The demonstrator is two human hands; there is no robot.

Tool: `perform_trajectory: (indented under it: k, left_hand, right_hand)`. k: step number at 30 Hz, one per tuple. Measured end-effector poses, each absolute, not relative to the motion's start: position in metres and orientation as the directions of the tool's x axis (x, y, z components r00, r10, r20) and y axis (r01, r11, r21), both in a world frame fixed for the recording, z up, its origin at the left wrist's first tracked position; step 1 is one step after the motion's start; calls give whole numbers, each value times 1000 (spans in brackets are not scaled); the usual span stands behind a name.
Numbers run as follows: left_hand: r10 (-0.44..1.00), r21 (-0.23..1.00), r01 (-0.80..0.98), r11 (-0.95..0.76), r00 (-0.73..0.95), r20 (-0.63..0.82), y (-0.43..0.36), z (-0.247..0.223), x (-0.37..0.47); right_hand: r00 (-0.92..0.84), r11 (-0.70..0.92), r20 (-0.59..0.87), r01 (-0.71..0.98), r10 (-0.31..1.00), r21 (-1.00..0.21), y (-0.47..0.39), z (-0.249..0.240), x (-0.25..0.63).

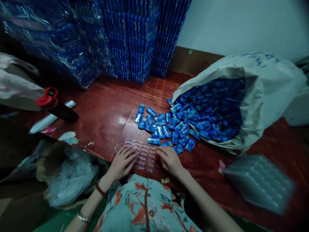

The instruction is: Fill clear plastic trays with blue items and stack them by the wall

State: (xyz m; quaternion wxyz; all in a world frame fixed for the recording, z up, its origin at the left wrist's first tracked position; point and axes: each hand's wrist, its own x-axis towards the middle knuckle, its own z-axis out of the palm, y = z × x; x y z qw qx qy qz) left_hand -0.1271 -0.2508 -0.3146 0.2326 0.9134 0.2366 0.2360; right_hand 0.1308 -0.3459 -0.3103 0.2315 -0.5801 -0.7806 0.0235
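Observation:
A clear plastic tray [145,166] with rows of moulded hollows lies on the table in front of me. My left hand [123,160] rests on its left side, fingers stretched out and apart over the hollows. At the right edge of the tray is my right hand [171,160], its fingers bent but loose, with nothing visible in them. Just beyond the tray, several small blue packs [160,122] are spread out, and one blue pack [154,140] lies against its far edge. What is under my palms is hidden.
A white woven sack [263,93] lies open at the right, spilling blue packs. Stacked clear trays [262,182] stand at the right front. Tall stacks of blue packages [142,38] line the back. A black bottle with a red lid [64,111] lies left, near a plastic bag [72,177].

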Motion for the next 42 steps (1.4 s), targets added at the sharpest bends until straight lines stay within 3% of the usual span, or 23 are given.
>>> perform_trajectory:
  k: [3,8,11,14,17,21,23,25,28,30,32,36,39,42]
  left_hand:
    - [497,493,311,-813,811,308,-248,-313,-107]
    - [678,589,427,-686,669,305,-195,-307,-57]
    - [616,461,483,-745,762,197,-166,-304,-22]
    - [560,332,500,-800,821,112,-154,-303,4]
    - [545,354,481,-802,832,104,-149,-302,14]
    - [614,604,431,-670,780,125,-146,-298,1]
    - [684,785,362,-503,722,106,-150,-296,-14]
    - [739,929,280,-243,674,-10,-160,-295,-32]
    - [715,969,210,134,656,-241,-180,-293,-56]
    - [708,952,193,239,636,-306,-192,-292,-70]
    - [730,950,212,229,608,-312,-201,-291,-82]
    - [759,956,293,-9,624,-184,-209,-293,-104]
    - [766,931,329,-156,636,-96,-216,-298,-115]
    - [804,884,398,-246,593,-44,-224,-298,-121]
  right_hand:
    - [-79,122,156,949,985,-291,-321,-302,141]
    - [-99,100,13,986,995,-132,-290,-295,143]
    - [-74,74,1,996,997,-55,-288,-296,144]
    - [-14,14,-3,998,1000,-57,-296,-301,153]
    - [55,-44,56,983,997,-178,-310,-306,166]
    - [192,-80,205,886,960,-457,-332,-304,170]
    - [276,-95,209,786,938,-610,-341,-300,163]
    - [344,-128,154,672,926,-729,-347,-296,150]
    - [361,-153,70,553,930,-819,-350,-294,129]
    - [363,-154,43,497,931,-854,-349,-298,119]
    - [398,-167,23,436,917,-884,-347,-304,113]
    - [449,-187,13,398,894,-898,-343,-313,109]
    - [386,-148,75,516,919,-844,-339,-312,106]
    - [210,-55,130,699,969,-713,-333,-304,100]
